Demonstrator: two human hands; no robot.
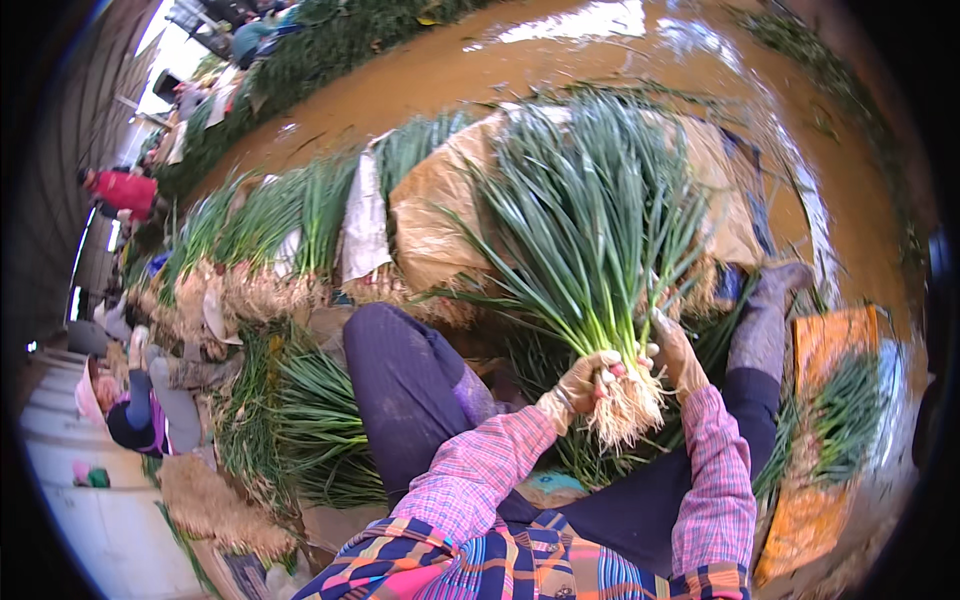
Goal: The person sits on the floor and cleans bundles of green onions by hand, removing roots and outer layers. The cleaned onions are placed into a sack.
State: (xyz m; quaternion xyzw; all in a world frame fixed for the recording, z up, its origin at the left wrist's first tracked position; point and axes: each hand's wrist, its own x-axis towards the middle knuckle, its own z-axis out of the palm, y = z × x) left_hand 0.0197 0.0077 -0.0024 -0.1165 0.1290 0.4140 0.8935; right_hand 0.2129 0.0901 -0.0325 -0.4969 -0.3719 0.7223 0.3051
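Note:
A large bunch of spring onions [592, 247] spreads out before me, its green leaves pointing away and its pale roots [626, 409] towards me. My left hand [581, 382], in a soiled beige glove, grips it around the stem bases, just above the roots. Also gloved, my right hand [676, 349] holds the bunch's right side by the white and reddish bulbs; some of its fingers are hidden behind stems. Under the leaves lies a brown sheet of sacking or plastic [442, 217]. Loose greens [555, 375] lie below, between my spread legs.
Rows of spring onions [262, 225] stretch left, with a white cloth [365, 217] among them. Muddy brown water [420, 75] lies beyond. More onions [847, 420] rest by an orange sheet [806, 525] at right. A seated person [142, 412] and someone in red [124, 193] are at left.

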